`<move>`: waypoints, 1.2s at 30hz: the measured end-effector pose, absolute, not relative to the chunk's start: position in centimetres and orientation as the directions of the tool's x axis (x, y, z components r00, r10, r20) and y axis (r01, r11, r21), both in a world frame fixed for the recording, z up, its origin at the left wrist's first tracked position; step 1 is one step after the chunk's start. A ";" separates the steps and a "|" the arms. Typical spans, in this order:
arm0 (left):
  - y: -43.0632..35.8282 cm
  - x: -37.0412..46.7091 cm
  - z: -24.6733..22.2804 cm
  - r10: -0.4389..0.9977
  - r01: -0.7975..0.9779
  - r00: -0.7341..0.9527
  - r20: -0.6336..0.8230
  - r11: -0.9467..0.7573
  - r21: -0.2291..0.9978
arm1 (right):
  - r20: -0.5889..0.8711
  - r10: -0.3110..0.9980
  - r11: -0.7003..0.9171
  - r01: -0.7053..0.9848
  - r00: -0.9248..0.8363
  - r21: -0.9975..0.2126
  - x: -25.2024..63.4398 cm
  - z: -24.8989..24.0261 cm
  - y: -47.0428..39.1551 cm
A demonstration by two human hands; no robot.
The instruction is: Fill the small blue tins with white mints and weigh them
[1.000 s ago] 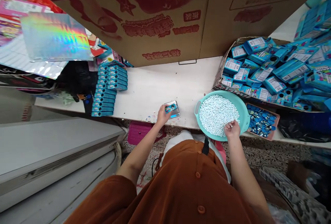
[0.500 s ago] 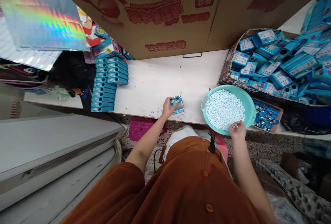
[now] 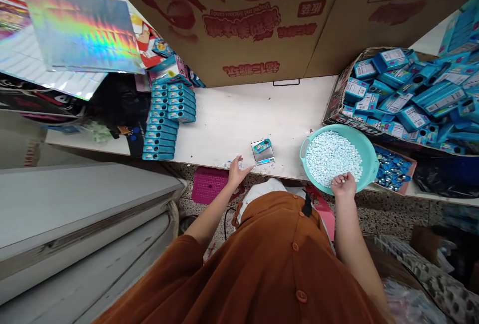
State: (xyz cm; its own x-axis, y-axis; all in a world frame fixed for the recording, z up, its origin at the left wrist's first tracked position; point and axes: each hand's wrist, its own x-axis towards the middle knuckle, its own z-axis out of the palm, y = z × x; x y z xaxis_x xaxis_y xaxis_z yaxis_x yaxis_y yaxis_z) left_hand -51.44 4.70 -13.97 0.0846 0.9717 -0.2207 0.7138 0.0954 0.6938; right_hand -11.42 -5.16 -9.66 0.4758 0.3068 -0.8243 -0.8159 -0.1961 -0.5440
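My left hand [image 3: 238, 172] is at the table's front edge with thumb and fingers apart, holding nothing. Just beyond it a small digital scale [image 3: 267, 155] with a lit blue display lies on the table. On its plate rests a small blue box [image 3: 262, 146], no longer touched by my hand. My right hand [image 3: 343, 184] is over the near rim of a turquoise basin [image 3: 369, 157]. Its fingers are curled, palm up, around a few white candies, partly hidden. Many small white candies [image 3: 325, 157] fill the basin.
Blue boxes [image 3: 160, 134] stand stacked at left. A large cardboard carton [image 3: 292, 30] borders the table's back. At right are an open carton of blue boxes [image 3: 396, 92] and a tray of blue and silver pieces [image 3: 392, 169]. A silvery holographic sheet [image 3: 86, 32] lies at far left.
My left hand has let go of the blue box on the scale and drawn back toward me, opening. My right hand stays at the basin, fingers curled. The view has shifted slightly.
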 end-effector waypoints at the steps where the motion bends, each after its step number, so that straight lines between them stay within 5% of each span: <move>1: 4.1 -51.9 -14.2 0.968 0.717 0.079 -0.238 0.110 0.688 | -0.830 0.292 -0.187 -0.823 0.475 -0.537 -11.7 -9.7 -5.2; 17: 2.3 -54.3 -14.2 0.959 0.694 0.040 -0.280 0.175 0.698 | -0.855 0.250 -0.168 -0.849 0.455 -0.501 -14.0 -9.1 -5.3; 29: 4.4 -51.0 -14.2 0.973 0.672 0.086 -0.216 0.103 0.733 | -0.802 0.289 -0.215 -0.781 0.522 -0.586 -12.4 -9.7 -5.9; 32: 4.4 -50.8 -13.9 0.976 0.676 0.079 -0.203 0.097 0.730 | -0.651 0.340 -0.295 -0.580 0.679 -0.759 -13.0 -10.5 -4.5; 36: 3.1 -50.9 -13.5 0.977 0.692 0.055 -0.205 0.111 0.713 | -0.223 0.627 -0.414 0.076 0.746 -0.907 -14.4 -11.8 -2.8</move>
State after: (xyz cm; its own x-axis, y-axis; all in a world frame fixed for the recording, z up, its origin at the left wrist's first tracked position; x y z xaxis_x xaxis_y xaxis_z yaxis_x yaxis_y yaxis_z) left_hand -50.91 3.08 -13.52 0.0553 0.9771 -0.2053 0.6920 0.1107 0.7133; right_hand -14.36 -2.80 -11.81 0.7464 0.6270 -0.2232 0.0765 -0.4140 -0.9071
